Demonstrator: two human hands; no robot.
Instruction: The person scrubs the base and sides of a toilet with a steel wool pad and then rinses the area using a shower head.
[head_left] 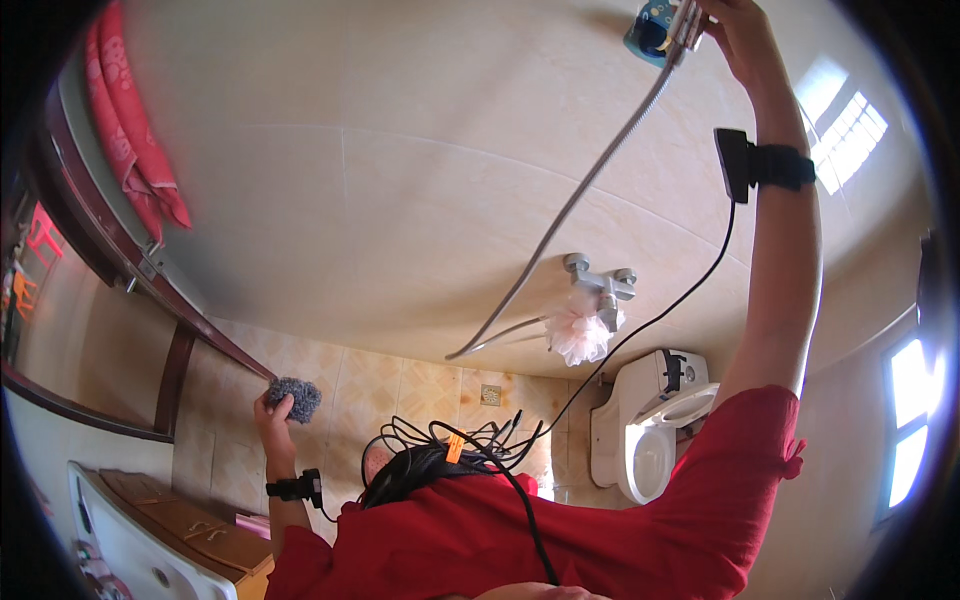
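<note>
My left hand [272,418], low on the left, is closed on a grey fuzzy scrubbing pad [298,399] with the thumb across it. High at the upper right, my right arm is stretched up along the wall, and my right hand [741,38] grips a silver shower handset [686,28], whose upper part is cut off by the picture's edge. Behind the handset shows a teal, dark-patterned object [648,34] at the wall. From the handset a metal shower hose [590,185] hangs down and loops back toward the wall mixer tap [603,284]. A pale pink mesh bath puff [577,333] hangs by the tap.
A white toilet [652,455] with raised lid stands at the right. Red patterned towels [130,125] hang at the left beside the doorway [100,330]. At the lower left is a washbasin [130,560]. Black cables [480,445] bunch at my waist; a floor drain [490,395] lies ahead.
</note>
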